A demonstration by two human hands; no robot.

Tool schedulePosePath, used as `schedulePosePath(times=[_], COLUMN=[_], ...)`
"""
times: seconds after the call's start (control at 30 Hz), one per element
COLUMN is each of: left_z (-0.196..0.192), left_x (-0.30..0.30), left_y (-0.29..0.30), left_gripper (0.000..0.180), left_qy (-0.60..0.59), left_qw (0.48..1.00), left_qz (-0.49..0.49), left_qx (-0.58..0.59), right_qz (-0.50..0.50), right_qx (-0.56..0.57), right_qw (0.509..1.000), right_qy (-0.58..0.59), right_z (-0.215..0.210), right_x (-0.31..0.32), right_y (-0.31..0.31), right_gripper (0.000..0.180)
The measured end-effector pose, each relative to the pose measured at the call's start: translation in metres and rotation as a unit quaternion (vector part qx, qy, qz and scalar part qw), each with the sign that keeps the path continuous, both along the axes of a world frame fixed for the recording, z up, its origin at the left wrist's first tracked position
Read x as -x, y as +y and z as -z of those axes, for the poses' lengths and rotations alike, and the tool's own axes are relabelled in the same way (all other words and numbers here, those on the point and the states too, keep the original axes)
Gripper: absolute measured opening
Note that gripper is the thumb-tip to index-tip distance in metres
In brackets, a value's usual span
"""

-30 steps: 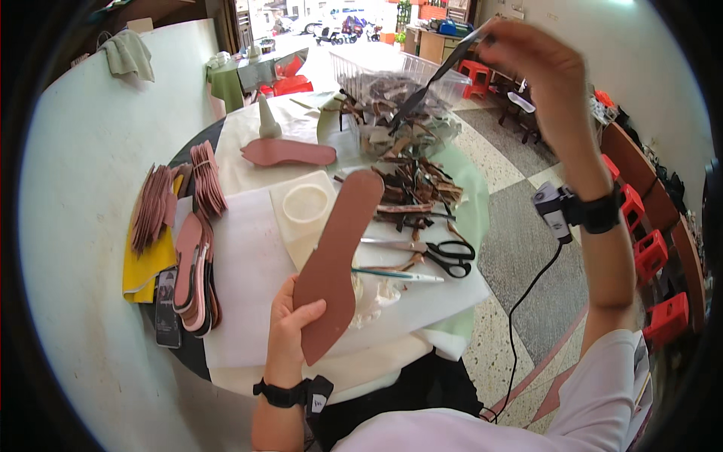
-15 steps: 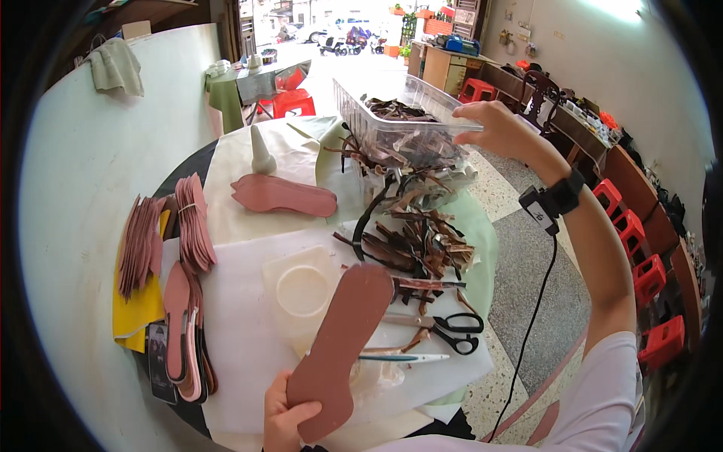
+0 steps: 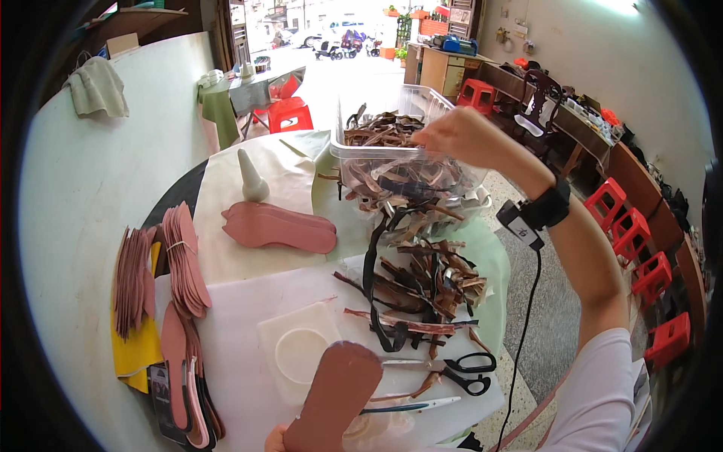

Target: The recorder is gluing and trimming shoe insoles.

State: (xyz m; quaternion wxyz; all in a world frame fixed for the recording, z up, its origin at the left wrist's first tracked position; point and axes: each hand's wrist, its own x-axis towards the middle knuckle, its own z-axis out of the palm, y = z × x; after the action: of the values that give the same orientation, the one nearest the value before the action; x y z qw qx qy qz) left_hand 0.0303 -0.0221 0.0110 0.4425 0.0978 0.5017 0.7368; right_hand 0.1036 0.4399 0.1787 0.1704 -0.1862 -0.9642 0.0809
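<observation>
My left hand [image 3: 276, 438], mostly below the lower edge, is closed on a reddish-brown insole [image 3: 339, 392] held above the white sheet. Only part of its fingers shows. My right hand [image 3: 459, 135] reaches over a clear plastic bin [image 3: 358, 153] at the far side of the table. Its fingertips are together and bent down at the leather strips [image 3: 384, 128] heaped inside; whether a strip is between them cannot be seen. A black device with a cable is strapped to my right wrist. More strips [image 3: 429, 282] lie in a loose pile in front of the bin.
Black-handled scissors [image 3: 452, 369] and a slim blue-white tool [image 3: 414, 405] lie right of the insole. A pale square block with a ring [image 3: 301, 352] is beside it. Stacked pink insoles [image 3: 279, 227], a grey cone [image 3: 252, 181] and tied insole bundles [image 3: 183, 260] stand further left. Red stools [image 3: 666, 339] line the right.
My right hand has gone from the bin's right rim to the strips inside, its fingers drawing together. The insole in my left hand is lower in view. The whole view has shifted slightly.
</observation>
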Motion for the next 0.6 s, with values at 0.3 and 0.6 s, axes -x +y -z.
schedulePosePath(times=[0.3, 0.6], left_z=[0.002, 0.012], left_x=[0.003, 0.004], left_y=[0.0, -0.001], left_gripper=[0.042, 0.039], left_qy=[-0.031, -0.018], left_qw=[0.999, 0.999], left_qz=[-0.024, -0.029], left_qx=[-0.023, -0.015], right_qz=[0.089, 0.079], right_qx=[0.079, 0.157], right_qw=[0.987, 0.925], right_qy=[-0.108, -0.338], right_z=[-0.007, 0.022], right_x=[-0.001, 0.008], right_y=[0.056, 0.098], right_gripper=[0.034, 0.03])
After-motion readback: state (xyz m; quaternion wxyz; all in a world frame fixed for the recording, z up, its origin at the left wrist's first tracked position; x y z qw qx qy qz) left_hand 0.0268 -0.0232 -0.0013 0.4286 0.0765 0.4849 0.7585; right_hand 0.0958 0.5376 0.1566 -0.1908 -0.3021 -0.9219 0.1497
